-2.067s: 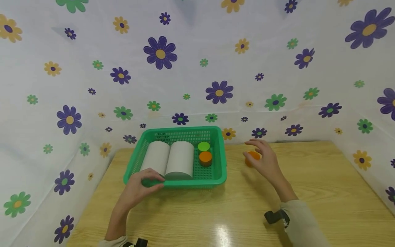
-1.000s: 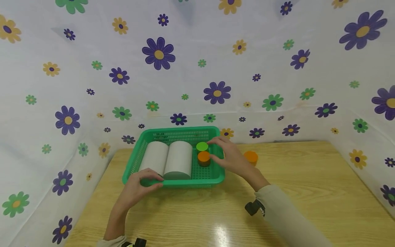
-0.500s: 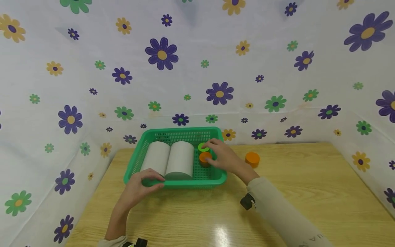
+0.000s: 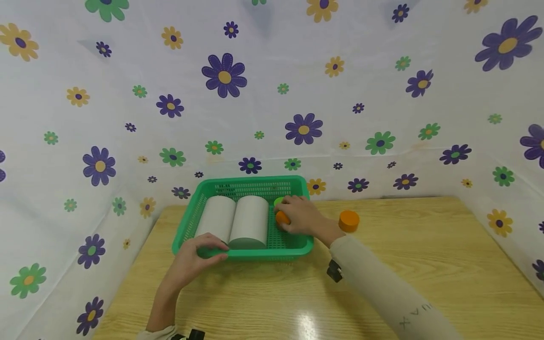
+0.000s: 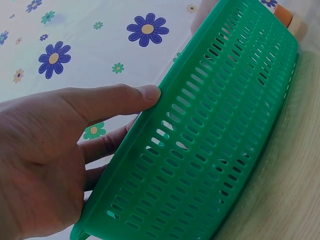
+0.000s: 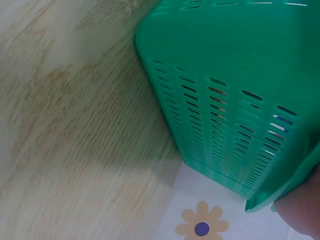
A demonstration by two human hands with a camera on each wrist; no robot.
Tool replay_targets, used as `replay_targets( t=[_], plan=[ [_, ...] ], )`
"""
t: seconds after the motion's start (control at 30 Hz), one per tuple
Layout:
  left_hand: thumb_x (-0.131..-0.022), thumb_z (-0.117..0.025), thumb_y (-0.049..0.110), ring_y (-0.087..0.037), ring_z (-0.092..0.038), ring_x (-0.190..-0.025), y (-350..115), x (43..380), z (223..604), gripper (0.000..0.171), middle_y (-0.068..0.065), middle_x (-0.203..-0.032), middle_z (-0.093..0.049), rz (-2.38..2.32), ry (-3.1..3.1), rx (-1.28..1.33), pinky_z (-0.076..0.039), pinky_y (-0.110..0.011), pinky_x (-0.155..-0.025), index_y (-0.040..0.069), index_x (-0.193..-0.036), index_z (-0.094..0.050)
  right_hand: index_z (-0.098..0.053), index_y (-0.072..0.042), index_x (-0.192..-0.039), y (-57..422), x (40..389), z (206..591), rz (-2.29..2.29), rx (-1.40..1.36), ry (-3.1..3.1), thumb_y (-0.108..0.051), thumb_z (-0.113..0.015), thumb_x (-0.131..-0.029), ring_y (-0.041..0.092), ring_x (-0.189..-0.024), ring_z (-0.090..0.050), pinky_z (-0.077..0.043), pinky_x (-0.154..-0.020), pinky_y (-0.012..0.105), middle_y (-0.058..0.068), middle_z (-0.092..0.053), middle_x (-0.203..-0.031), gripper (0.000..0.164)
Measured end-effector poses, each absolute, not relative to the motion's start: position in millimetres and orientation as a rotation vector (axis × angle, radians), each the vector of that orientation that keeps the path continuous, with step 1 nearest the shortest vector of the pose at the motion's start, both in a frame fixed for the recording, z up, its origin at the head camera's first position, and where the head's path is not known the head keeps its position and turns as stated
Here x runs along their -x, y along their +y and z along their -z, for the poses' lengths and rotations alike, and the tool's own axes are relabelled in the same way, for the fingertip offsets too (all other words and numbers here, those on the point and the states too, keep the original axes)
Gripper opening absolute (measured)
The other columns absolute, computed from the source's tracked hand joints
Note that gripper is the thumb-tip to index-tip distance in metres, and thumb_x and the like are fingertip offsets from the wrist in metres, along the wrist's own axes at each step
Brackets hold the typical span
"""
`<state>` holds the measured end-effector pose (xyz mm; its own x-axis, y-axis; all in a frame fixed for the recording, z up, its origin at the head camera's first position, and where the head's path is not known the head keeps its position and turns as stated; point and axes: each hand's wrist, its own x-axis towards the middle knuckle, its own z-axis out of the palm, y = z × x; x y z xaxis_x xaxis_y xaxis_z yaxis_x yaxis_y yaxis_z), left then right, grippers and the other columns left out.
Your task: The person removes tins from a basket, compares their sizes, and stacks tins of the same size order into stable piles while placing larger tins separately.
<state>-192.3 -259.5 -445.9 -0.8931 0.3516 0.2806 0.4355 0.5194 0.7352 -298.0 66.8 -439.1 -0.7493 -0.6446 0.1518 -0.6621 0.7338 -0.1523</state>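
Note:
A green slotted basket (image 4: 263, 254) stands on the table. My left hand (image 4: 189, 262) holds its front rim; in the left wrist view the thumb (image 5: 150, 93) lies outside and the other fingers go behind the rim. Inside the basket's right part, my right hand (image 4: 301, 217) has its fingers curled round a small orange-topped cylinder (image 4: 282, 218), mostly hidden by the hand and seemingly tilted. Just behind it shows part of a light-green round top (image 4: 278, 202). In the right wrist view only a bit of the right hand (image 6: 302, 205) appears beyond the basket wall (image 6: 225, 65).
Two white rolls (image 4: 250, 222) lie side by side in the basket's left and middle. Another orange cylinder (image 4: 349, 221) stands on the wooden table (image 4: 403, 255), right of the basket. A flower-print sheet (image 4: 263, 108) rises behind and at both sides.
My right hand has moved left from the orange cylinder on the table into the basket, and its fingers have closed round the orange-topped cylinder there. The left hand stays at the rim.

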Motion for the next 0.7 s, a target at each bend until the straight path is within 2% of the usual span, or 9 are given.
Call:
replay_targets(
  t=[0.2, 0.5, 0.7],
  plan=[
    [-0.088, -0.083, 0.020, -0.014, -0.066, -0.099, -259, 191, 445, 0.014, 0.009, -0.101, -0.072, 1.320, -2.644, 0.691, -0.053, -0.039, -0.092, 0.019, -0.101, -0.080, -0.067, -0.016, -0.129, 62, 299, 438, -0.137, -1.101, -2.868, -0.026, -0.074, -0.094, 0.037, -0.118, -0.058, -0.045, -0.101, 0.055, 0.015, -0.062, -0.130, 0.037],
    [-0.088, -0.083, 0.022, -0.012, -0.066, -0.101, -261, 192, 447, 0.014, 0.012, -0.101, -0.072, 1.345, -2.656, 0.689, -0.053, -0.038, -0.093, 0.021, -0.102, -0.080, -0.063, -0.023, -0.134, 52, 306, 442, 0.144, -1.091, -2.922, -0.033, -0.070, -0.097, 0.029, -0.110, -0.061, -0.045, -0.082, 0.044, 0.012, -0.062, -0.132, 0.038],
    [-0.088, -0.083, 0.021, -0.012, -0.066, -0.101, -261, 193, 447, 0.015, 0.012, -0.102, -0.072, 1.341, -2.654, 0.705, -0.054, -0.037, -0.092, 0.023, -0.102, -0.079, -0.064, -0.025, -0.133, 51, 306, 442, 0.169, -1.096, -2.939, -0.032, -0.071, -0.097, 0.028, -0.109, -0.061, -0.046, -0.080, 0.043, 0.012, -0.060, -0.132, 0.037]
  ],
)
